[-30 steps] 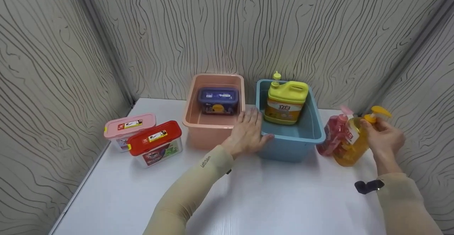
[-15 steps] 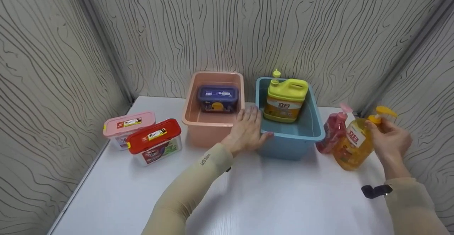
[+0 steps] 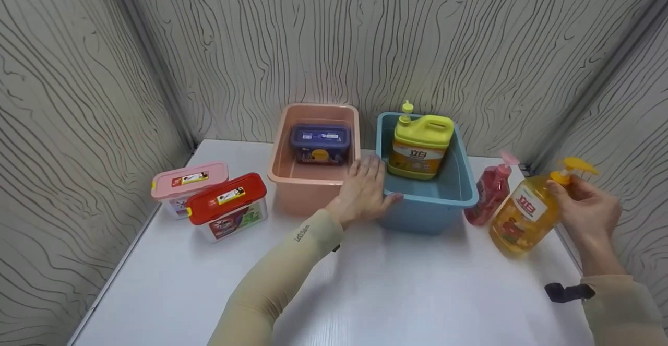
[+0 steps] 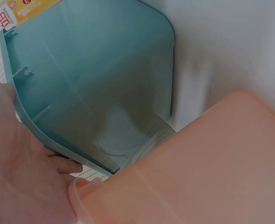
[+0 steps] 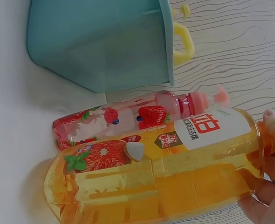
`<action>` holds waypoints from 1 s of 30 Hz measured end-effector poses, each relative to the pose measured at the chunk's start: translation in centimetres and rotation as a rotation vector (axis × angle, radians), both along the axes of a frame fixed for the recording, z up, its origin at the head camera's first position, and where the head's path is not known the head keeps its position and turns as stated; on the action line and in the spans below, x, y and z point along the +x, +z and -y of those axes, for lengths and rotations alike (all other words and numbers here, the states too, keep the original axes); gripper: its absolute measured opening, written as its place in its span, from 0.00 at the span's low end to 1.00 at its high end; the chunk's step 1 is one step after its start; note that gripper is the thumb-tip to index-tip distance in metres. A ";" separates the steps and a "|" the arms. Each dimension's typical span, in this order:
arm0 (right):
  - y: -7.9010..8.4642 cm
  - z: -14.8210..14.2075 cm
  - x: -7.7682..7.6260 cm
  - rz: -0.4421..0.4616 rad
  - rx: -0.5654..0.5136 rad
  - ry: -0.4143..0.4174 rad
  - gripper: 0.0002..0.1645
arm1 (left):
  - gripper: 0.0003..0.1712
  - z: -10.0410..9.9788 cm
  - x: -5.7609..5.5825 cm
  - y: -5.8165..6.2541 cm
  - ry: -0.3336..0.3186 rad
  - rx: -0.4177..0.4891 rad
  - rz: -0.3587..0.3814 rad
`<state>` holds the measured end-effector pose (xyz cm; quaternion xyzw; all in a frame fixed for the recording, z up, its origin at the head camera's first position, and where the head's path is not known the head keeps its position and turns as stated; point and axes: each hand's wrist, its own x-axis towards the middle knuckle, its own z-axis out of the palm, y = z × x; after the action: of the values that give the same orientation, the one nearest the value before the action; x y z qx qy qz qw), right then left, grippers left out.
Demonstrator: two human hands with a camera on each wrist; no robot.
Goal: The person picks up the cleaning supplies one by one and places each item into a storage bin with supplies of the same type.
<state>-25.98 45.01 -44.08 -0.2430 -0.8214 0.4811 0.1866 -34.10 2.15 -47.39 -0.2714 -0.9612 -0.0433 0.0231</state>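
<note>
My right hand [image 3: 589,210] grips the neck of an orange pump bottle of dish soap [image 3: 527,215], which leans with its top to the right. In the right wrist view the fingers [image 5: 270,186] curl round the narrow neck below the pump. Just behind it stands a pink pump bottle [image 3: 488,194], beside the blue basin [image 3: 428,215]. My left hand [image 3: 362,189] lies with straight fingers across the near rims of the blue basin and the pink basin [image 3: 308,200]. A yellow jug of dish soap [image 3: 421,147] stands inside the blue basin.
A dark blue lidded box [image 3: 321,145] sits in the pink basin. At the left of the white table [image 3: 334,294] stand a red-lidded box [image 3: 229,207] and a pink-lidded box [image 3: 190,184]. Patterned walls [image 3: 334,38] enclose the back and sides.
My right hand has moved right and slightly toward me with the orange bottle, drawing it away from the pink pump bottle. My left hand stays on the basin rims.
</note>
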 end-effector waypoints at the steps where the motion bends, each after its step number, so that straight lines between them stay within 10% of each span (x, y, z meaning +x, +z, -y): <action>1: 0.1 0.1 0.1 -0.008 0.005 0.003 0.39 | 0.57 0.0 0.0 0.0 0.001 -0.004 -0.001; 30: 3.1 1.8 2.4 -0.268 0.071 0.166 0.28 | 0.58 0.0 -0.1 0.0 0.002 0.012 0.028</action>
<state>-23.54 43.19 -40.97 -0.1011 -0.8231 0.4934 0.2624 -34.16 2.11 -47.37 -0.2694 -0.9615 -0.0529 0.0115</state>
